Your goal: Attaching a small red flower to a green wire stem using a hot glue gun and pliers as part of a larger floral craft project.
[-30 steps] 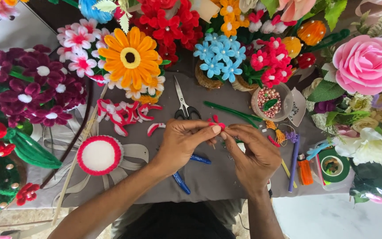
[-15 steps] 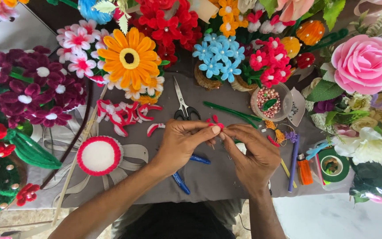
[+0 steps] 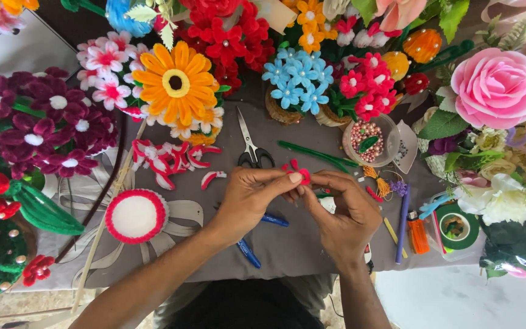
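Pinching: both hands on small red pipe-cleaner flower (image 3: 298,171)
L hand (image 3: 252,196): fingertips gripping petals
R hand (image 3: 343,210): clasping it below
Feel: prob light, soft, bendy; hold by wire base
Nearby: scissors (image 3: 252,148) on desk (image 3: 312,244)

Centre: you see scissors (image 3: 250,148).
Left: white disc (image 3: 135,215), orange flower (image 3: 175,82).
Right: pink rose (image 3: 497,87), bead bowl (image 3: 369,140).

No packages, labels, signs or screens.
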